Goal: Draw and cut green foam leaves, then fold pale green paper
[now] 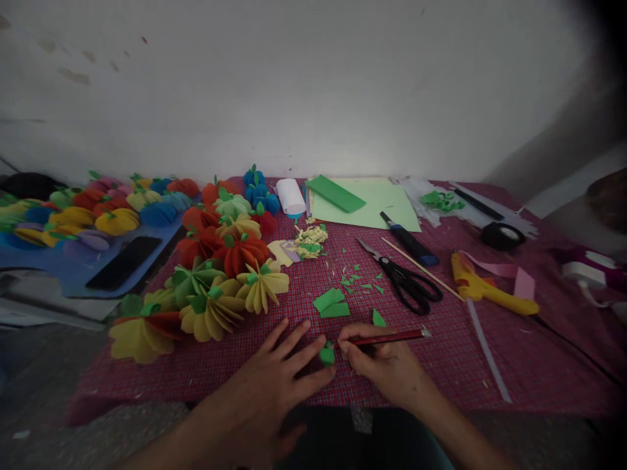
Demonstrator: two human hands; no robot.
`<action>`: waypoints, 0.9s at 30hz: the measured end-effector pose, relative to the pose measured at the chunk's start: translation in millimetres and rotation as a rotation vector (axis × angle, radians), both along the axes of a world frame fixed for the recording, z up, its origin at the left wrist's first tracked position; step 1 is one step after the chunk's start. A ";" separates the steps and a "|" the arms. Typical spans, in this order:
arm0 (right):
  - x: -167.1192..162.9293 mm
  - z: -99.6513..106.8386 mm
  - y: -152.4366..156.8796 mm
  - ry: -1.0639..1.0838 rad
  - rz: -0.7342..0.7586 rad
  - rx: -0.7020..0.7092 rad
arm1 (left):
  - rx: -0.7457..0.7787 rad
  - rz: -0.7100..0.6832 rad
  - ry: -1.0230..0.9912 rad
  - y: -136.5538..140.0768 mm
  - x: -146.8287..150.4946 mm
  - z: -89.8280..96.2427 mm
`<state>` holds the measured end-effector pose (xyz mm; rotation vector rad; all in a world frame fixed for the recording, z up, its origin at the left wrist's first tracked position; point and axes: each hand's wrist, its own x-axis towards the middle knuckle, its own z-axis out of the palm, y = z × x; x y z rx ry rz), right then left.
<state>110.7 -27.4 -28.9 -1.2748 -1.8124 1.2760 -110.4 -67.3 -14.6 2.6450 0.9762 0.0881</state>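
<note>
My left hand lies spread on the checked cloth, two of its fingertips beside a small green paper piece. A red pencil is gripped in my right hand, its tip pointing left at that piece. Just beyond my hands are several green paper strips and a cut green leaf shape. Black-handled scissors rest farther off, blades pointing away to the left, with green scraps scattered beside them.
Paper pumpkins in many colours crowd the left side. A utility knife, a thin wooden stick and a yellow glue gun lie to the right. Green sheets and a white roll sit by the wall. A phone is at left.
</note>
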 end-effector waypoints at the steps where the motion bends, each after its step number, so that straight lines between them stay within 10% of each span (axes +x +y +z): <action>1: 0.2 -0.1 0.0 0.002 -0.002 0.007 | 0.000 -0.005 0.002 0.4 -0.2 0.2; 27: 7.3 4.8 0.5 0.113 0.079 -0.211 | -0.019 -0.022 -0.018 1.5 -0.9 4.1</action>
